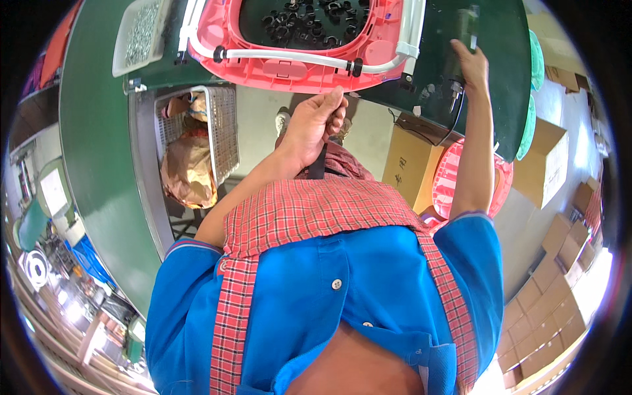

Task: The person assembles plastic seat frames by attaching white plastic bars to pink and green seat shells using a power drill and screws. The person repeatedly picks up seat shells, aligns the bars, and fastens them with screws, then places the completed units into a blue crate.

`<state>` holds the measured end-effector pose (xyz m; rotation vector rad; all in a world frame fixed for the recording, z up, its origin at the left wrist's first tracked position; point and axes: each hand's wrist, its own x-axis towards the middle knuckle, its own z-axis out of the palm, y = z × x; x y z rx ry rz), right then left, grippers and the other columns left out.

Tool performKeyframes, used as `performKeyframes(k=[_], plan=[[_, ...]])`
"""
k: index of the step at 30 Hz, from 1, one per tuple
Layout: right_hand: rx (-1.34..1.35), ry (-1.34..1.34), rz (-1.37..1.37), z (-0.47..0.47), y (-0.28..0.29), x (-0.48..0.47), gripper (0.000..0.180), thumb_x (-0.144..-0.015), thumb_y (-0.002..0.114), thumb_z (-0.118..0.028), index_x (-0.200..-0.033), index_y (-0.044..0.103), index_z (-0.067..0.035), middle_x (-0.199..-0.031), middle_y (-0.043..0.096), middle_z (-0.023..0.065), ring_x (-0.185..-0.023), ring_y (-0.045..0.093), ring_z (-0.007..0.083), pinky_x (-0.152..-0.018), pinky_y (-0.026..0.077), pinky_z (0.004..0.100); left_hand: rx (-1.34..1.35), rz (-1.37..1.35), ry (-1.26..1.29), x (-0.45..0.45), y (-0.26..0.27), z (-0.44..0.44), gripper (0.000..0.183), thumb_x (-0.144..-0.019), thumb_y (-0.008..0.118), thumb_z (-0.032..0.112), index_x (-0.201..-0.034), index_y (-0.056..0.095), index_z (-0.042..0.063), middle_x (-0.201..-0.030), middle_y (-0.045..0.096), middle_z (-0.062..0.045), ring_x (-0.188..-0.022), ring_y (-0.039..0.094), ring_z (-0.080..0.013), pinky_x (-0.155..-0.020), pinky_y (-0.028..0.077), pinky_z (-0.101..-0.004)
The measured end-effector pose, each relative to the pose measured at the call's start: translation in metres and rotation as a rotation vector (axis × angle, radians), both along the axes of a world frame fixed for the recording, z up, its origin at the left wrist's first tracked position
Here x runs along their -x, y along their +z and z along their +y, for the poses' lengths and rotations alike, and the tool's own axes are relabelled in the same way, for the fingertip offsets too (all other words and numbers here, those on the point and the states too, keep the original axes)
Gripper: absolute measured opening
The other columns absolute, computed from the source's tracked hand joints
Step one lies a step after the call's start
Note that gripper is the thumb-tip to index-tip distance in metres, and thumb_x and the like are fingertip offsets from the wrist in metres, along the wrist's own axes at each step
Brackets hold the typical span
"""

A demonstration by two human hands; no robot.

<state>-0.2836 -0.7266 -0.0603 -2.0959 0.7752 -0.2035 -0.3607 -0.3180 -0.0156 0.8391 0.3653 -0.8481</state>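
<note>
A pink plastic frame (284, 70) lies on the green tabletop, its oval opening facing up. A white bent tube (291, 55) crosses it, with black clips (356, 67) around it. Inside the opening are many loose black plastic clips (306, 24). My left hand (316, 123) is curled just below the frame's near edge; whether something small is in its fingers cannot be told. Right of the frame, my right hand (471, 64) is at a corded power screwdriver (458, 74), blurred, whose metal tip points towards me. The thumb is raised; how firmly the hand grips is unclear.
A white tray (118, 54) of small metal parts stands at the upper left. Below the table are a white plastic basket (213, 133) with crumpled brown paper, a cardboard box (406, 160) and pink plastic parts (444, 177). The tool's black cable (452, 129) hangs over the table edge.
</note>
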Motion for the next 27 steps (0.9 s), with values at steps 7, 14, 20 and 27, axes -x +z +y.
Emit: performKeyframes(k=[7, 14, 20, 27], plan=[[-0.890, 0.140, -0.838, 0.110, 0.157, 0.053, 0.032, -0.098, 0.052, -0.023, -0.119, 0.062, 0.000, -0.083, 0.058, 0.0104, -0.079, 0.057, 0.0272, -0.090, 0.049, 0.0491, 0.110, 0.003, 0.141, -0.013, 0.010, -0.054, 0.018, -0.103, 0.064, 0.013, -0.117, 0.069, 0.002, -0.102, 0.072, -0.005, -0.095, 0.070, -0.0127, -0.088, 0.058, -0.0231], [-0.978, 0.344, -0.943, 0.150, 0.121, 0.067, 0.045, -0.091, 0.047, -0.040, -0.115, 0.067, -0.006, -0.078, 0.054, 0.0060, -0.073, 0.052, 0.0234, -0.078, 0.042, 0.0453, 0.224, 0.204, 0.050, -0.017, 0.004, -0.060, 0.021, -0.101, 0.068, 0.015, -0.115, 0.070, -0.001, -0.100, 0.072, -0.007, -0.091, 0.071, -0.0130, -0.082, 0.062, -0.0209], [-0.917, 0.575, -1.009, 0.170, 0.131, 0.064, 0.051, -0.090, 0.048, -0.045, -0.122, 0.069, -0.012, -0.081, 0.056, 0.0044, -0.074, 0.053, 0.0219, -0.077, 0.042, 0.0430, 0.751, 0.406, -0.042, -0.026, -0.020, -0.039, 0.028, -0.103, 0.066, 0.018, -0.120, 0.066, -0.003, -0.107, 0.069, -0.009, -0.089, 0.068, -0.0132, -0.083, 0.062, -0.0222], [-0.698, 0.709, -0.967, 0.171, 0.110, 0.027, 0.051, -0.090, 0.049, -0.039, -0.121, 0.062, -0.001, -0.084, 0.059, 0.0122, -0.077, 0.058, 0.0271, -0.080, 0.046, 0.0485, 0.217, 0.007, -0.099, -0.019, 0.034, -0.041, 0.038, -0.112, 0.045, 0.022, -0.132, 0.058, -0.008, -0.113, 0.070, -0.016, -0.105, 0.069, -0.0224, -0.102, 0.056, -0.0337]])
